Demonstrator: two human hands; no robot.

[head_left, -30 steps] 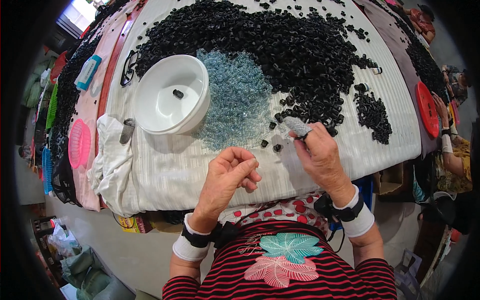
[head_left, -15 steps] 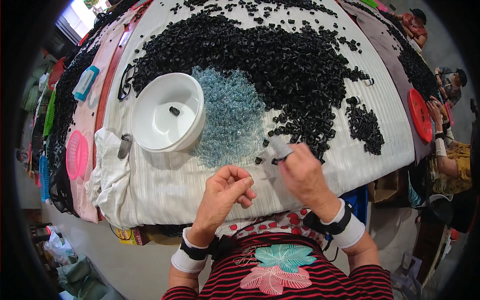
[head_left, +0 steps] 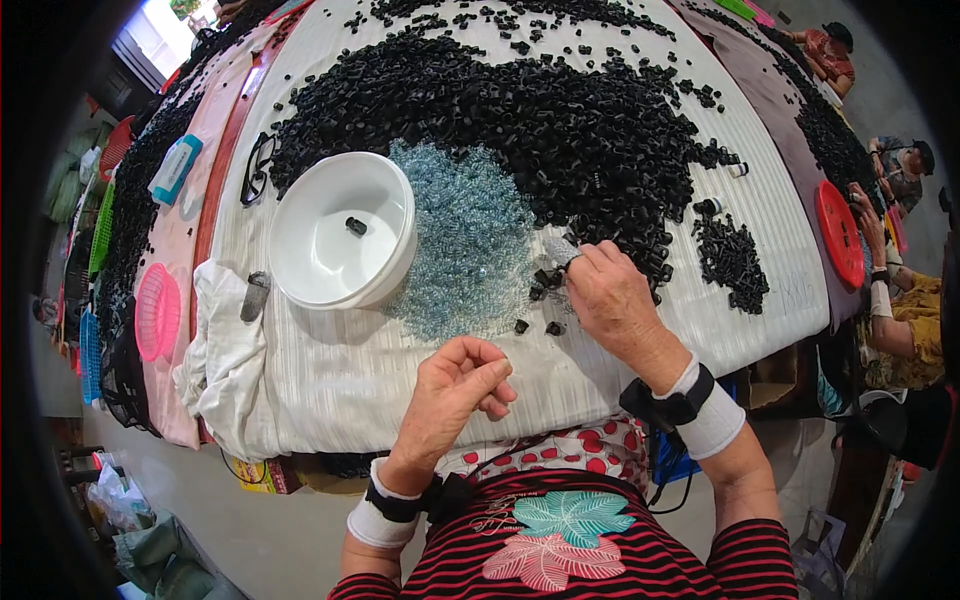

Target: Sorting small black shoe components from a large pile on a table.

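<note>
My left hand (head_left: pixel 458 395) hovers over the near edge of the white cloth, thumb and forefinger pinched together; anything between them is too small to make out. My right hand (head_left: pixel 618 305) is at the near edge of the heap of small black plastic parts (head_left: pixel 600 130), fingers curled in and a grey cover on one fingertip. Its grip is partly hidden. Between the hands lie a few loose black parts (head_left: pixel 553 328). To the left of the black heap spreads a pile of clear bluish glass beads (head_left: pixel 460 240). A white bowl (head_left: pixel 300 250) beside the beads holds one black part (head_left: pixel 355 227).
A crumpled white cloth (head_left: pixel 215 350), eyeglasses (head_left: pixel 257 170), a pink basket (head_left: pixel 157 312) and a blue-white packet (head_left: pixel 176 170) lie at left. On the right are a smaller pile of thin black pieces (head_left: pixel 730 262), a red tray (head_left: pixel 842 235) and co-workers.
My right hand has moved forward to the edge of the black heap, its covered finger now among the parts there. My left hand stays pinched in nearly the same place.
</note>
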